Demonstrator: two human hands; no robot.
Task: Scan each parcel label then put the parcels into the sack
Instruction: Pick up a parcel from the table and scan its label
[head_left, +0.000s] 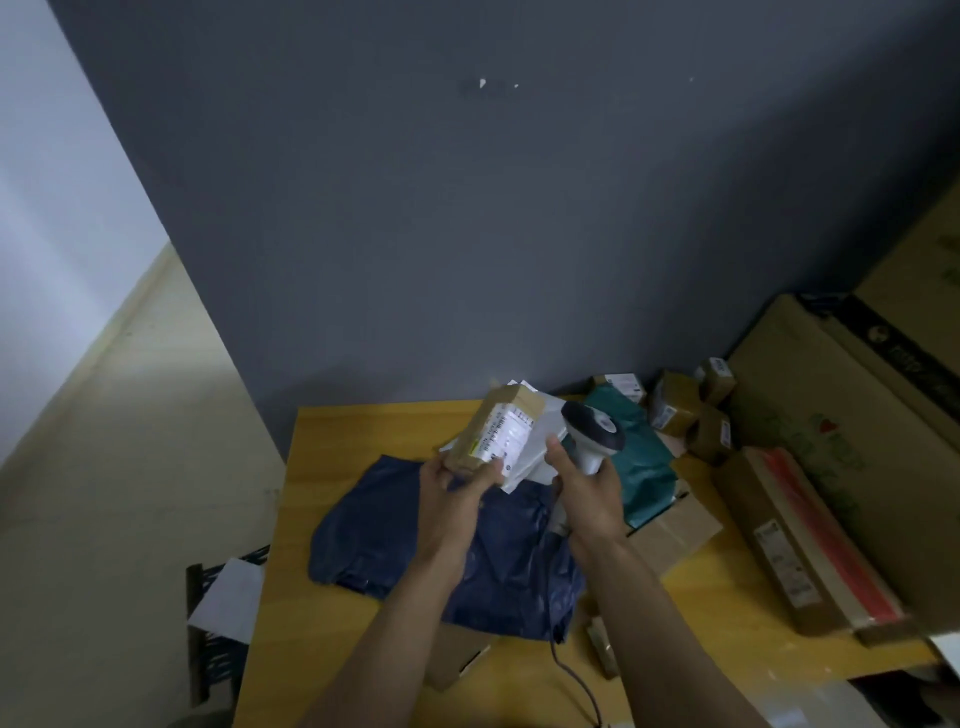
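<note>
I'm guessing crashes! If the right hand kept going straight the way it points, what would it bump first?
Probably the white bag just beyond the right hand, though depth is unclear.

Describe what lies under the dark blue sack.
The dark blue sack lies on the yellow table. A brown cardboard parcel pokes out beneath its near edge; whatever else it covers is hidden.
</note>
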